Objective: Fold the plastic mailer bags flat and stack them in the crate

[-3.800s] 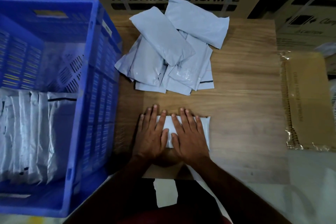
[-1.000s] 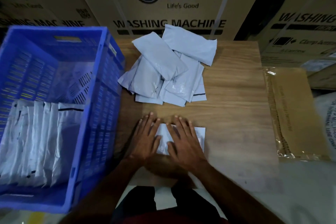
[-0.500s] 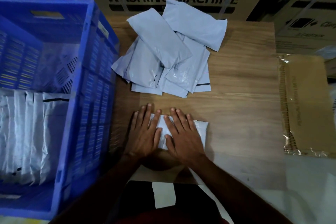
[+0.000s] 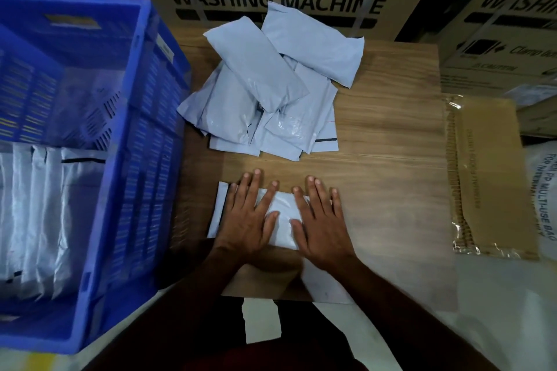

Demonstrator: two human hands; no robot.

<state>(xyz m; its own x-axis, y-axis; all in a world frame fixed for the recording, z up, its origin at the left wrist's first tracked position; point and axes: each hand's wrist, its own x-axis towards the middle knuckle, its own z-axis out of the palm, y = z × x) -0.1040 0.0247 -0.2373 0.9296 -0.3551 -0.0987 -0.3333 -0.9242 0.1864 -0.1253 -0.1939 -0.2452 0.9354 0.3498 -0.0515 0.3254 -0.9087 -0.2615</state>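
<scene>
Head camera gives me both hands pressed flat on one folded mailer bag (image 4: 281,221) near the front edge of the wooden table (image 4: 388,135). My left hand (image 4: 248,220) lies palm down on the bag's left half, fingers straight and spread, gripping nothing. My right hand (image 4: 321,224) lies the same way on the right half, fingers straight, with its outer fingers reaching past the bag onto the wood. Just beyond the fingertips of both hands sits a loose pile of unfolded mailer bags (image 4: 265,93), overlapping one another. Beside my left hand, off to its outer side, stands the blue crate (image 4: 141,159), with folded bags (image 4: 45,214) standing on edge in a row inside. Well out from my right hand lies a flat brown cardboard sheet (image 4: 488,178).
</scene>
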